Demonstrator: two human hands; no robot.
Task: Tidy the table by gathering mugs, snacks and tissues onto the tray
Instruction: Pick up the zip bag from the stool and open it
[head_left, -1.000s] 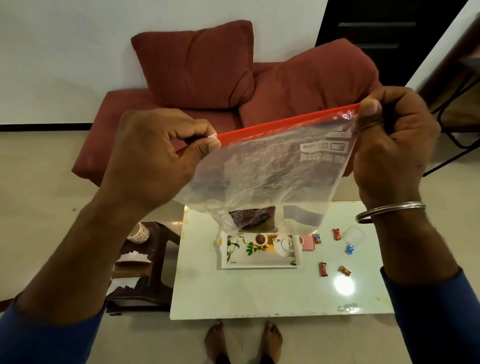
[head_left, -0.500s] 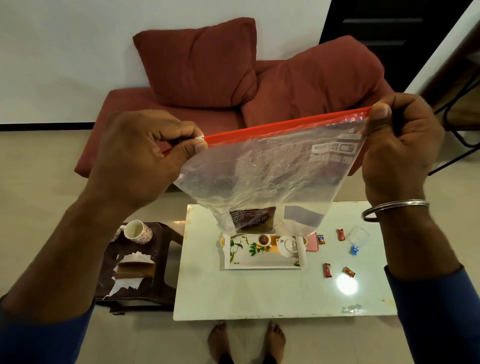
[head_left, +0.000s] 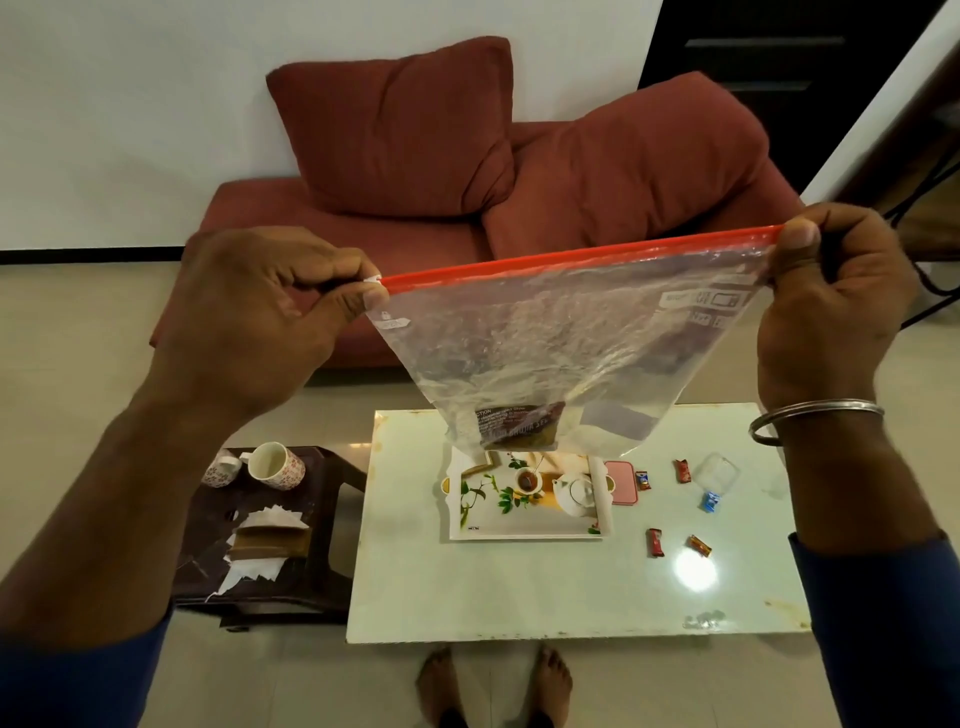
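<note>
I hold a clear zip bag (head_left: 561, 343) with a red seal strip up in front of me. My left hand (head_left: 260, 322) pinches the white slider at the strip's left end, and my right hand (head_left: 836, 301) pinches the right end. A dark snack packet (head_left: 514, 426) lies in the bag's bottom. Below, a floral tray (head_left: 519, 525) with a teapot print sits on the white table (head_left: 467, 597). Several small wrapped candies (head_left: 654, 541) lie to the tray's right. Two floral mugs (head_left: 274, 465) and tissues (head_left: 267, 525) rest on a dark side stool (head_left: 311, 587).
A pink lid (head_left: 622, 483) lies against the tray's right edge, and a clear plastic wrapper (head_left: 719, 470) sits farther right. A red sofa with two cushions (head_left: 395, 130) stands behind the table. My bare feet (head_left: 498, 686) are at the table's near edge.
My left hand has drawn the slider leftward along the red strip, away from my right hand. The bag now stretches wider, and the mugs on the stool have come into view.
</note>
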